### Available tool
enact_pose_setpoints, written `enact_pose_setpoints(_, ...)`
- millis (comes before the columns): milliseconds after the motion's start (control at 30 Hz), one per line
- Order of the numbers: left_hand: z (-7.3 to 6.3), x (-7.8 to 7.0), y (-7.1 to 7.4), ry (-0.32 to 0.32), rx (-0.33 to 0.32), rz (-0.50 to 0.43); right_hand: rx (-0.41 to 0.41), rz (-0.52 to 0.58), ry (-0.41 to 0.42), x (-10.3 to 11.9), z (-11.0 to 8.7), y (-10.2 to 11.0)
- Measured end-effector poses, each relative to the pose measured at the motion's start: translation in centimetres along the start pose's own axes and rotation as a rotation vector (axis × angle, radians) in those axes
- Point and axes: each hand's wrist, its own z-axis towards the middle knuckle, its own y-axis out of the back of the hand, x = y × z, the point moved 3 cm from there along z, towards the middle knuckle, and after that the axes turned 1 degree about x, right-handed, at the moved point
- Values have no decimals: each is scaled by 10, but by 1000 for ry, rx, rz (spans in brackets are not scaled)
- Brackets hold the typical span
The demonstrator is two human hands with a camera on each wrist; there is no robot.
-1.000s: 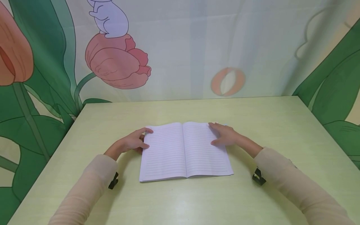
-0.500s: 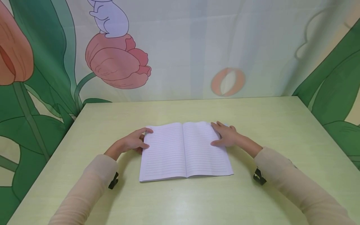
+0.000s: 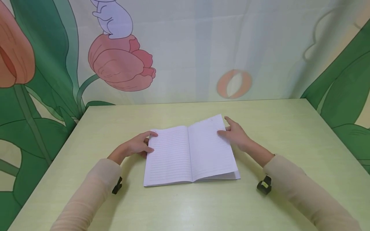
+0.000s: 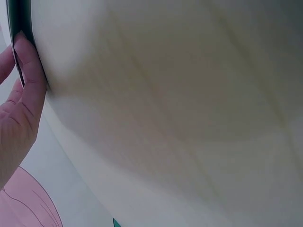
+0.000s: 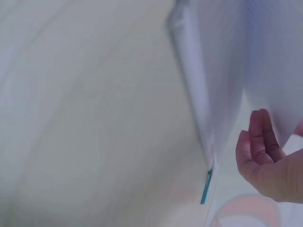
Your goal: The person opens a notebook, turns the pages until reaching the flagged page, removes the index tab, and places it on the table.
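Note:
A lined notebook (image 3: pixel 169 160) lies spread open on the table, seen in the head view. My left hand (image 3: pixel 134 146) grips its left edge, thumb and index finger on top of the page. In the left wrist view, other fingers of the left hand (image 4: pixel 28 94) reach under the dark green cover (image 4: pixel 21 16). My right hand (image 3: pixel 238 136) pinches a raised right-hand page (image 3: pixel 208 150), thumb on the front and fingers behind. The right wrist view shows this page (image 5: pixel 279 52) standing away from the pages below, with the right hand's (image 5: pixel 270 163) fingers curled behind it.
The pale yellow-green table (image 3: pixel 185 208) extends around the notebook. Behind it hangs a curtain (image 3: pixel 185 57) printed with tulips and a white animal. Black devices sit under the left cuff (image 3: pixel 117 186) and right cuff (image 3: pixel 264 185).
The right hand has slid from the right page's top to its outer edge and lifted one page, its top corner now raised. The left hand has stayed in place.

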Motion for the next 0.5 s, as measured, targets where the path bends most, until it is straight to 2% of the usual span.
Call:
enact_pose_setpoints(67, 0, -1, -1, -2, 2, 1, -23, 134, -68, 2, -1, 4)
enact_pose_setpoints(167, -1, -2, -1, 5, -2, -3, -3, 256, -124, 4, -2, 6)
enact_pose_setpoints(300, -1, -2, -1, 5, -1, -7, 56, 303, -147, 8, -4, 1)
enact_pose_setpoints(500, 0, -1, 0, 9, -4, 3, 39, 287, -124, 14, 1, -14)
